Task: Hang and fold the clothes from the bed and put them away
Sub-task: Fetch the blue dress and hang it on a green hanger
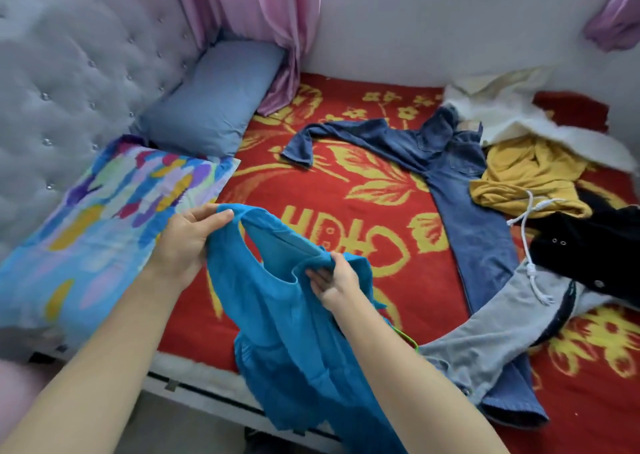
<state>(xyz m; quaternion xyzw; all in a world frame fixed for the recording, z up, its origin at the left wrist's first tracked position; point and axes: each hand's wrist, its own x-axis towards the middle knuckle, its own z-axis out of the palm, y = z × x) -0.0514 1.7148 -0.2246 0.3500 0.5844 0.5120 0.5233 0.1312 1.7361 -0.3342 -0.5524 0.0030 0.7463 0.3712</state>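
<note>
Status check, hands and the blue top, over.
Left hand and right hand both gripping blue top at its straps, held above bed edge. Jeans, yellow garment, grey pants still on bed. Nothing blocking.

Two pillows [207, 97] [104, 218], two hands [188, 239] [337, 280], and six garments on one bed [346, 190].

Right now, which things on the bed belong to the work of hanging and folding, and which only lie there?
For the job: turquoise dress held by left hand and right hand; denim garment; yellow top; grey sweatpants; black garment; white fluffy item.

Just lying there: blue pillow; colourful pillow; red blanket.
</note>
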